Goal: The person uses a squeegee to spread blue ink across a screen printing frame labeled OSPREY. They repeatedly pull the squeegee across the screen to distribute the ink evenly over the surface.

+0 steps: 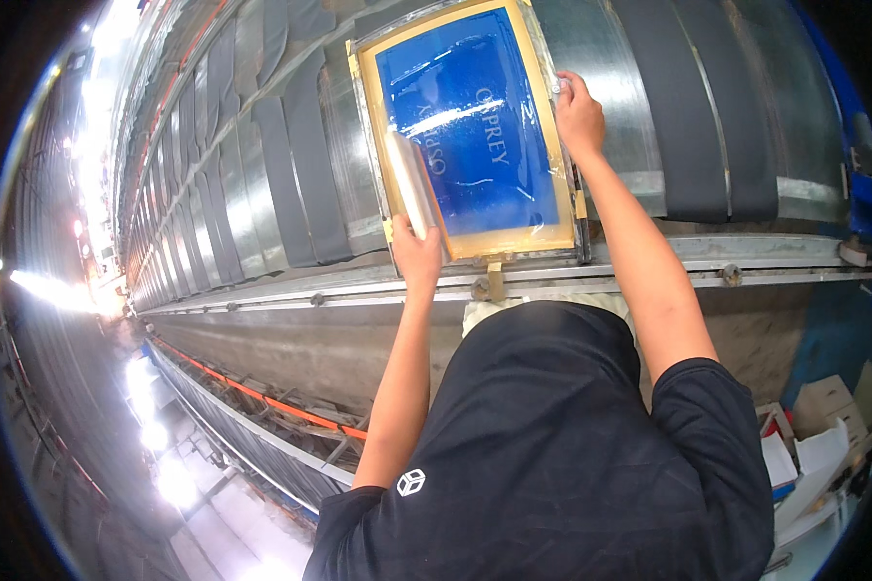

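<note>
A printing screen point(488, 184) with a yellowish border, metal frame and blue centre marked with pale lettering lies over the long bench at upper middle. A long, pale squeegee point(412, 184) with an orange-brown edge stands at the screen's left side. My left hand point(417, 250) grips its near end. My right hand point(581, 121) is closed on the frame's right edge, around a small metal fitting point(562, 85) partly hidden by the fingers. A metal bracket point(495, 281) sticks out below the screen's near edge.
The bench carries rows of dark grey panels point(698, 116) on shiny metal, stretching far left. A metal rail point(731, 254) runs along its near edge. Lower right are boxes and boards point(824, 426). Lower left is another rack point(252, 397) with an orange strip.
</note>
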Available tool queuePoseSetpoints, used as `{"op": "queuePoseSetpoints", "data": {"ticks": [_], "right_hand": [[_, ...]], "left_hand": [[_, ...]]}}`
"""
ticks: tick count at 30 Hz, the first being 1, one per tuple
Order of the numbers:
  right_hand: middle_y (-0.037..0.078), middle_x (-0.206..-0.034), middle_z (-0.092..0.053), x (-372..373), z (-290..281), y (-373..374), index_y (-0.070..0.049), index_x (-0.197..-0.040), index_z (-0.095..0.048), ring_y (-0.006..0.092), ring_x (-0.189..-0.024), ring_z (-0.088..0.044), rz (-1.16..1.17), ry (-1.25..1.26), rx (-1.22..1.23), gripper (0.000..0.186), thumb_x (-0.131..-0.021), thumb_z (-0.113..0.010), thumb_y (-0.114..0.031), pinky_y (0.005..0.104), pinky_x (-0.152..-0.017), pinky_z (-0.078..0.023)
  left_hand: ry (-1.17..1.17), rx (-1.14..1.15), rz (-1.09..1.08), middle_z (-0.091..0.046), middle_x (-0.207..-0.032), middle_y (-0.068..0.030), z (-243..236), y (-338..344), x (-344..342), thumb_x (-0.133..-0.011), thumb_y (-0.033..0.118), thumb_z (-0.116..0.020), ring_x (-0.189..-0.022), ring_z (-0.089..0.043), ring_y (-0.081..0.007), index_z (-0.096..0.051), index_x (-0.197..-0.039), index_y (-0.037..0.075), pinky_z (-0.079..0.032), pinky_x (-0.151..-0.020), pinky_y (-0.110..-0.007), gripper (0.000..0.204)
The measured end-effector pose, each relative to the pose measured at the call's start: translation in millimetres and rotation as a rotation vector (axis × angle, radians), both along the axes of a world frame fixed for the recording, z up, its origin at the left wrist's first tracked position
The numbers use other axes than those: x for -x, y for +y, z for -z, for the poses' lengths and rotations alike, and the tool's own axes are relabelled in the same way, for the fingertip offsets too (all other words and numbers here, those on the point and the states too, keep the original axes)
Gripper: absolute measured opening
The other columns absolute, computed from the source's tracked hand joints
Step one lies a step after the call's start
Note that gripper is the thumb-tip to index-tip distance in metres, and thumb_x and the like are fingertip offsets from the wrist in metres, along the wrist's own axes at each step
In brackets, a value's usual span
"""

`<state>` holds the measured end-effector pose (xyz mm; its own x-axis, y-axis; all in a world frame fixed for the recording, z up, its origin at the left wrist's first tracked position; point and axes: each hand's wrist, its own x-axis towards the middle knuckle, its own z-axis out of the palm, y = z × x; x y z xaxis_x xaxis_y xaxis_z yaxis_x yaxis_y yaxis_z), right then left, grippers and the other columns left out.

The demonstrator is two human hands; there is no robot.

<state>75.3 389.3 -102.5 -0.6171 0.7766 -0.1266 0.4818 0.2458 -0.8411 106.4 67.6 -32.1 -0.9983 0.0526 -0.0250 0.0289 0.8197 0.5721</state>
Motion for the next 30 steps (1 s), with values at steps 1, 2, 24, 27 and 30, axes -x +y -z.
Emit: {"op": "queuePoseSetpoints", "data": {"ticks": [1,2,24,27,30], "right_hand": [[0.019,-0.093,-0.074,-1,0,0,-0.023,-0.122,-0.066,0.0432,-0.092,-0.069,0.004,0.004,0.004,0.027,-0.103,-0.048,-0.032,0.0525,-0.081,-0.054],[0.018,-0.093,-0.074,-1,0,1,-0.023,-0.121,-0.066,0.0431,-0.092,-0.069,0.008,0.008,0.007,0.027,-0.103,-0.048,-0.032,0.0523,-0.081,-0.054],[0.020,-0.096,-0.073,1,6,4,-0.024,-0.123,-0.064,0.0440,-0.091,-0.069,0.011,-0.019,0.007,0.027,-0.103,-0.048,-0.031,0.0540,-0.080,-0.054],[0.019,-0.095,-0.074,0,2,-1,-0.024,-0.122,-0.065,0.0435,-0.091,-0.069,0.010,-0.009,0.002,0.026,-0.103,-0.049,-0.032,0.0540,-0.080,-0.054],[0.018,-0.094,-0.074,-1,3,-3,-0.024,-0.121,-0.065,0.0432,-0.091,-0.069,0.010,0.022,-0.006,0.026,-0.102,-0.049,-0.032,0.0538,-0.079,-0.054]], "left_hand": [[-0.013,-0.021,0.007,-0.067,-0.091,-0.0205,-2,7,-4,-0.079,0.010,-0.067,-0.085,-0.067,-0.0379,-0.056,-0.105,-0.001,-0.051,-0.081,-0.046,0.031],[-0.027,-0.043,0.013,-0.067,-0.091,-0.0199,-4,13,-7,-0.079,0.010,-0.067,-0.084,-0.067,-0.0366,-0.056,-0.106,-0.001,-0.051,-0.081,-0.045,0.031],[-0.155,-0.764,-0.066,-0.060,-0.117,-0.0128,-19,-4,-9,-0.091,0.009,-0.075,-0.107,-0.060,-0.0215,-0.049,-0.124,-0.002,-0.047,-0.097,-0.035,0.043],[-0.070,-0.599,-0.085,-0.059,-0.122,-0.0131,-3,-42,-34,-0.090,0.006,-0.075,-0.114,-0.059,-0.0217,-0.048,-0.129,-0.002,-0.046,-0.100,-0.035,0.048],[-0.007,-0.536,-0.089,-0.060,-0.121,-0.0134,7,-48,-60,-0.091,0.007,-0.075,-0.113,-0.058,-0.0195,-0.048,-0.129,-0.003,-0.045,-0.099,-0.033,0.048]]}}
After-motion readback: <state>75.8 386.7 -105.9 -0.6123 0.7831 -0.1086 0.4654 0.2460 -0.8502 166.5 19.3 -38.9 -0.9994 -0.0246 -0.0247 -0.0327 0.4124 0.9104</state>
